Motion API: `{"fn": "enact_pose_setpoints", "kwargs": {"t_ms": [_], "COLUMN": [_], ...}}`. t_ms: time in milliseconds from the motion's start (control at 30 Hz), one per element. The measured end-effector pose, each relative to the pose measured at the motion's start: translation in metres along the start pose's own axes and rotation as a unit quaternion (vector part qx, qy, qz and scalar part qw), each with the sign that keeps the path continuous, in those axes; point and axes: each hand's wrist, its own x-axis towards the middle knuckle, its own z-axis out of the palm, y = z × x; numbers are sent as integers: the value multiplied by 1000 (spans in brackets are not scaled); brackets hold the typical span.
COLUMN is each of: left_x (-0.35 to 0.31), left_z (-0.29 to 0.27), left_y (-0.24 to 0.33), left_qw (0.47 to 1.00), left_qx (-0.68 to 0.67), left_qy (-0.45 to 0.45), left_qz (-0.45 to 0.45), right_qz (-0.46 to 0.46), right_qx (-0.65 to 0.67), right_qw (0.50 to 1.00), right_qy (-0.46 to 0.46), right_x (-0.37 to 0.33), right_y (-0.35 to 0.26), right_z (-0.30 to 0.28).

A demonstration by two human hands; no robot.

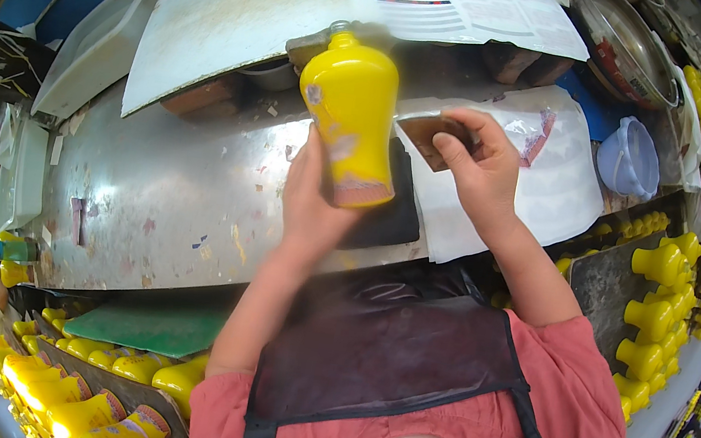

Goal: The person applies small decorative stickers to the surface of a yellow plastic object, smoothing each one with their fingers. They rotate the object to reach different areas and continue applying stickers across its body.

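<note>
Closest to me is my dark shiny plastic apron point(386, 349) over my red shirt point(584, 404). Above it, my left hand point(313, 200) holds up a bright yellow plastic bottle with a narrow neck and wide shoulders point(351, 120). My palm and fingers wrap around the lower part of the bottle from the left, closed snug on it. It stands almost upright in the air, with its base tipped a little toward me, over a flat black pad point(391, 216) on the scratched silver metal table point(167, 184).

My right hand point(478, 170) is just to the right of the bottle. Its thumb and fingers pinch a small, thin brown piece point(426, 129), held close beside the bottle's side. I cannot tell if the piece touches the bottle.

White plastic sheet point(551, 193) lies on the table under my right hand. Down at my left, more yellow bottles lying in a row point(101, 399) fill a low tray. At my right, yellow bottles standing upside down point(655, 316) sit in lines. Farther back on the right is a pale blue plastic bowl point(628, 159) and a big round metal pan point(621, 46).
</note>
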Motion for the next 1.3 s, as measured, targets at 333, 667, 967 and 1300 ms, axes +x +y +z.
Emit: {"fn": "enact_pose_setpoints", "kwargs": {"t_ms": [333,667,967,1300], "left_x": [28,76,74,100], "left_z": [-5,4,9,1], "left_y": [-7,4,1,8], "left_qw": [969,932,966,983], "left_qx": [-231,-338,-225,-127], "left_qy": [65,47,86,109], "left_qz": [-54,-123,-91,-71], "right_qz": [-295,-520,-217,-185], "right_qx": [-266,-245,-198,-259], "right_qw": [910,801,940,919], "right_qy": [-115,-168,-172,-232], "right_x": [18,14,107,147], "right_y": [-13,-19,-39,-47], "right_z": [21,27,31,47]}}
